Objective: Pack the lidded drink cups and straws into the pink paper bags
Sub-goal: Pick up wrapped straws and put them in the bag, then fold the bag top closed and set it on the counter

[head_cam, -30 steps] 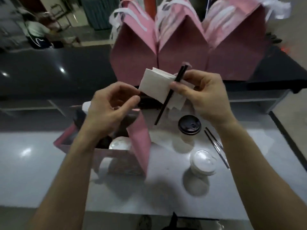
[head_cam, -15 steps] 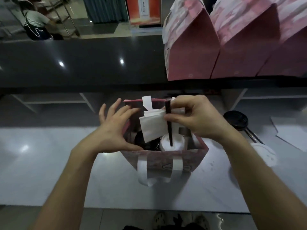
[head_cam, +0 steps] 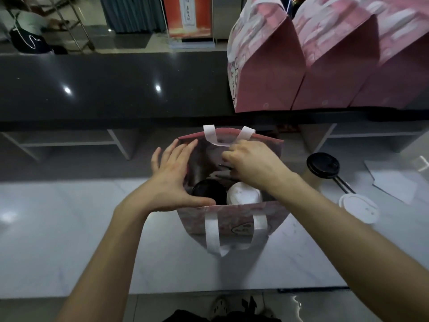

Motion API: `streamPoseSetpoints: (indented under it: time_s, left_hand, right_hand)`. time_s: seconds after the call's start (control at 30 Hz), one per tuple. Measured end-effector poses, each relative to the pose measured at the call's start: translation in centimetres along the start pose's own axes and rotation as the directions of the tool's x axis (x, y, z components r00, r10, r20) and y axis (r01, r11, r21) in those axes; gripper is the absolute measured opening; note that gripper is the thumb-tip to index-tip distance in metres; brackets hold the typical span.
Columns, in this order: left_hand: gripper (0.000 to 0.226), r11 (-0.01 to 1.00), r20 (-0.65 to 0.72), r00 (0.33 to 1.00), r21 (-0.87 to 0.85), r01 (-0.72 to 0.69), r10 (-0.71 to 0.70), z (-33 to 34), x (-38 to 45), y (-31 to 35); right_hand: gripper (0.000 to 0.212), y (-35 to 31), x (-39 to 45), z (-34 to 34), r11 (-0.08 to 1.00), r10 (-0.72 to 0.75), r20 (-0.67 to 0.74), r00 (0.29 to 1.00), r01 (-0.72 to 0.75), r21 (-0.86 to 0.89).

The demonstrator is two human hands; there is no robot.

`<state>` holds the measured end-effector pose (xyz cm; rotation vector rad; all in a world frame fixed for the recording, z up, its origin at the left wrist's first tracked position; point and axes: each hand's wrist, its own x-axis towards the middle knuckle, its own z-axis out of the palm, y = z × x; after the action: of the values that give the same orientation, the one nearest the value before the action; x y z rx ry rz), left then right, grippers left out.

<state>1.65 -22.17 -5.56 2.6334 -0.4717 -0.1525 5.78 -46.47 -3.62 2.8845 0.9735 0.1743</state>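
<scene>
An open pink paper bag [head_cam: 192,220] with white handles stands on the white counter in front of me. Inside it are a black-lidded cup [head_cam: 207,192] and a white-lidded cup [head_cam: 242,196], side by side. My left hand [head_cam: 173,177] is spread flat against the bag's left rim, holding nothing. My right hand [head_cam: 250,166] reaches down into the bag behind the cups, fingers curled on a dark straw [head_cam: 224,166] whose tip shows under them. A pale napkin lies below, mostly hidden.
To the bag's right stand a black-lidded cup [head_cam: 322,165] and a white-lidded cup [head_cam: 357,206], with loose dark straws [head_cam: 343,184] between them. White paper [head_cam: 394,182] lies further right. Closed pink bags [head_cam: 267,73] line the raised dark counter [head_cam: 104,89] behind.
My right hand has dropped from above the bag down into it, taking the straw and napkin inside. My left hand has opened wider against the bag's left rim.
</scene>
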Motion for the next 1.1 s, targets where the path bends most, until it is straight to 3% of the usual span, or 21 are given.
streamPoseSetpoints:
  time_s: [0.07, 0.17, 0.27, 0.37, 0.47, 0.53, 0.57, 0.63, 0.73, 0.77, 0.83, 0.93, 1.1]
  left_hand:
    - [0.129, 0.998, -0.046, 0.999, -0.059, 0.004, -0.007, 0.0, -0.1, -0.1]
    - [0.096, 0.983, -0.157, 0.987, -0.186, 0.001, -0.030, 0.1, -0.4, -0.7]
    - [0.072, 0.959, -0.270, 0.963, -0.277, -0.060, -0.018, 0.5, -0.6, -1.3]
    - [0.065, 0.957, -0.325, 0.946, -0.277, -0.089, -0.006, 0.9, -0.6, -1.4]
    - [0.073, 0.945, -0.362, 0.932, -0.299, -0.133, 0.016, 0.6, -1.0, -1.7]
    - [0.088, 0.916, -0.318, 0.948, -0.384, -0.118, -0.011, 0.3, -1.4, -2.4]
    - [0.097, 0.895, -0.275, 0.961, -0.437, -0.090, -0.038, 0.2, -1.6, -2.9]
    - [0.116, 0.858, -0.143, 0.988, -0.513, -0.028, -0.053, -0.1, -1.9, -4.4]
    - [0.144, 0.840, 0.064, 0.997, -0.542, 0.009, 0.031, -0.1, -1.8, -6.3]
    - [0.148, 0.843, 0.108, 0.994, -0.537, 0.030, 0.034, 0.0, -1.7, -6.7]
    - [0.148, 0.857, 0.162, 0.987, -0.510, 0.072, 0.013, 0.3, -1.2, -7.3]
    - [0.125, 0.844, 0.208, 0.977, -0.531, 0.075, 0.044, 0.3, 0.0, -7.4]
    - [0.082, 0.787, 0.194, 0.975, -0.616, 0.036, 0.107, -0.5, 1.9, -7.2]
  right_hand:
    - [0.012, 0.1, 0.2, 0.2, 0.998, 0.054, 0.065, 0.996, -0.053, -0.024]
    - [0.013, 0.7, -0.1, 0.3, 0.958, 0.208, 0.142, 0.968, -0.231, 0.172]
    - [0.042, 1.2, -1.0, 0.1, 0.921, 0.181, 0.261, 0.948, -0.257, 0.293]
    - [0.041, 1.8, -2.4, -0.7, 0.867, 0.186, 0.239, 0.953, -0.273, 0.418]
    - [0.032, 2.6, -5.6, -1.3, 0.710, 0.360, -0.113, 0.926, -0.194, 0.677]
    - [0.030, 3.2, -7.9, -0.7, 0.662, 0.480, -0.333, 0.811, -0.086, 0.744]
    - [0.027, 3.6, -8.9, -0.1, 0.646, 0.521, -0.370, 0.769, -0.072, 0.760]
    - [0.039, 4.7, -10.3, 1.0, 0.532, 0.561, -0.261, 0.785, -0.101, 0.841]
    - [0.115, 6.5, -12.6, 2.6, 0.208, 0.404, 0.052, 0.913, -0.147, 0.967]
    - [0.129, 6.7, -13.2, 3.3, 0.142, 0.334, 0.119, 0.935, -0.175, 0.974]
    - [0.135, 7.0, -13.7, 5.0, 0.171, 0.257, 0.207, 0.944, -0.256, 0.951]
    - [0.123, 7.3, -12.7, 6.9, 0.313, 0.232, 0.283, 0.930, -0.347, 0.884]
    - [0.102, 9.0, -10.0, 7.0, 0.331, 0.178, 0.186, 0.966, -0.237, 0.913]
